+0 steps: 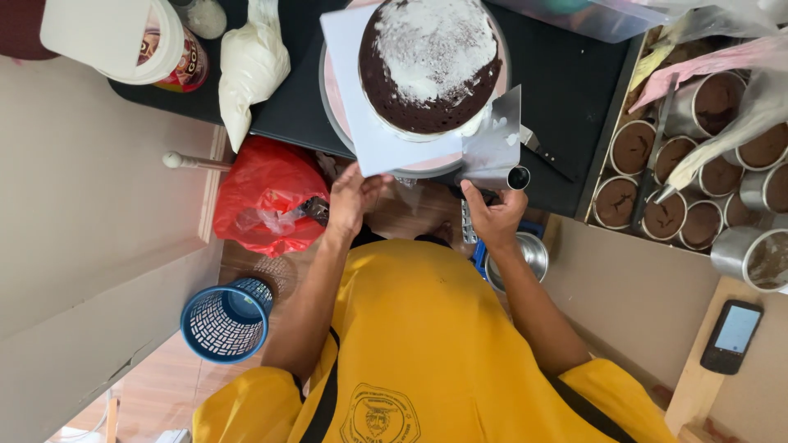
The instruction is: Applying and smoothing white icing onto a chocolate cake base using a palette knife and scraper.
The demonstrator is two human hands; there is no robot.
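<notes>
We are smoothing the frosting around the chocolate cake (429,66) on the turntable (410,168), our right hand (493,215) gripping the scraper (495,139) against its side while our left hand (351,199) rests spread at the turntable's edge, where a slow steady turn seems needed next.

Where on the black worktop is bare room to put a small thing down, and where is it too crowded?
Bare black worktop lies between the cake and the tray of small cakes. A narrower patch lies between the white piping bag and the turntable. The tray is crowded, as is the front edge around the scraper.
</notes>
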